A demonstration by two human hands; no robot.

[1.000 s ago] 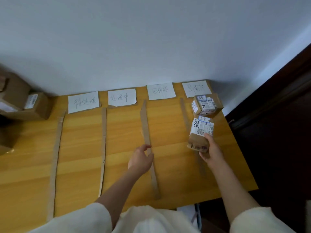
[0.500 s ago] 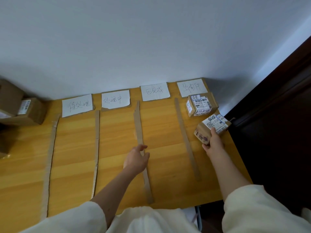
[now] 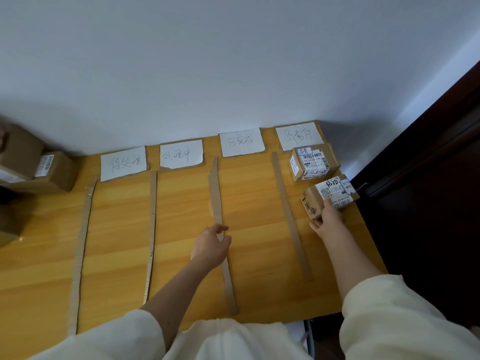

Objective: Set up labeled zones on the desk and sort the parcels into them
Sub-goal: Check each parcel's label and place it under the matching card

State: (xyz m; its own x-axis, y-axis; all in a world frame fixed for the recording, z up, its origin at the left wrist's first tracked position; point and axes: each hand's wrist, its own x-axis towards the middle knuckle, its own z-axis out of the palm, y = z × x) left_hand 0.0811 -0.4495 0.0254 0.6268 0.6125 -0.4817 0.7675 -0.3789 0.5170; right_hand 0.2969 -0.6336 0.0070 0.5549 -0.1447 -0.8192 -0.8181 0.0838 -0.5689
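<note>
Several white handwritten labels line the back of the wooden desk; the rightmost label heads the far-right zone. Cardboard strips such as the middle strip divide the zones. My right hand grips a small brown parcel with a white shipping label, resting on the desk in the far-right zone. Another small parcel sits just behind it, under the rightmost label. My left hand hovers over the middle strip, fingers apart, holding nothing.
More cardboard boxes are stacked at the far left of the desk against the wall. A dark wooden door stands just past the desk's right edge. My cream sleeves fill the bottom of the view.
My right hand carried the small parcel from above the rightmost strip to the right and back, and it now rests in the far-right zone near the other parcel. My left hand barely moved.
</note>
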